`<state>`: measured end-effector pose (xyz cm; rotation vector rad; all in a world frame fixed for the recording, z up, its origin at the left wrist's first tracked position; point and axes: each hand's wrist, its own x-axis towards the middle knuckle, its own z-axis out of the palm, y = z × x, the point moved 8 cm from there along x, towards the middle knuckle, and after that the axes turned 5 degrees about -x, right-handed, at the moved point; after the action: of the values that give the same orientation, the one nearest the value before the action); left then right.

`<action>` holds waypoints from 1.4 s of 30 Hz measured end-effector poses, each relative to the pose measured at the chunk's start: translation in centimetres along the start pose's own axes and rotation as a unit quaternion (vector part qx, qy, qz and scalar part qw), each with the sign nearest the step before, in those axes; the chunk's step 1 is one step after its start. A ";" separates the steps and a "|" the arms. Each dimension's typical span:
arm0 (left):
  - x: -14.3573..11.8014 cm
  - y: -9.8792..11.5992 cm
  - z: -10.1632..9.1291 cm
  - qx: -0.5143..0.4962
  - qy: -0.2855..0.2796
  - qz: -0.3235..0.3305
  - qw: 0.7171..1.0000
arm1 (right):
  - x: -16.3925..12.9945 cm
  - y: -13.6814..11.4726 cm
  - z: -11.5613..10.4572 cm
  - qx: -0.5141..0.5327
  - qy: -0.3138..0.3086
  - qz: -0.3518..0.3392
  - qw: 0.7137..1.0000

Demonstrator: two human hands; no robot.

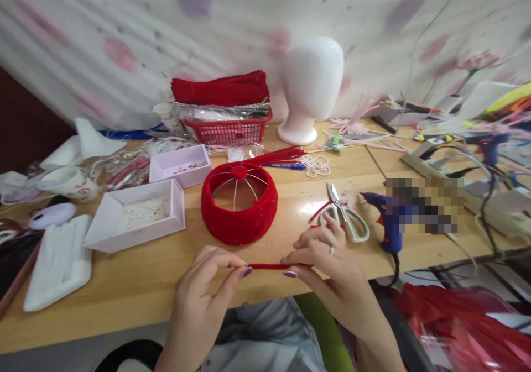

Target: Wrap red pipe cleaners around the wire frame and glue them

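Between my two hands a red pipe cleaner (265,266) is stretched level, close to the table's front edge. My left hand (203,289) pinches its left end between thumb and forefinger. Toward the other end, the thumb and forefinger of my right hand (327,267) are closed on it, the remaining fingers raised; a ring is on one of them. Just beyond stands a round red fuzzy frame (239,223) with bare wire ribs meeting at a red disc on top. Scissors (346,214) with pale handles lie past my right hand, a short red piece beside the blades.
A blue glue gun (390,217) and a power strip (440,167) with cables are at right. White boxes (136,234) of beads stand left. Behind are a red basket (230,131) with red pipe cleaners (219,89) and a white foam head (311,79).
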<state>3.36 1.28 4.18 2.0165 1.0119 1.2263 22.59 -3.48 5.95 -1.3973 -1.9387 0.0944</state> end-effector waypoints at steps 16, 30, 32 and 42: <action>-1.1 -5.3 -7.1 -0.026 0.172 -0.021 0.984 | 4.1 1.5 -0.5 -0.057 0.099 -0.009 0.993; 2.0 -2.2 -3.7 0.135 0.129 0.063 0.980 | 7.1 0.7 2.4 -0.071 0.081 -0.022 0.994; 2.3 -1.7 -2.5 0.168 0.103 0.082 0.977 | 7.2 0.7 2.4 -0.068 0.074 -0.021 0.995; 1.4 -1.1 1.8 0.195 0.050 0.072 0.977 | 6.6 3.0 3.1 0.030 0.078 0.092 0.992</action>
<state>5.04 2.88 3.29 2.3820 1.2544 1.2929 22.23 4.39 5.69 -1.4962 -1.6636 0.1244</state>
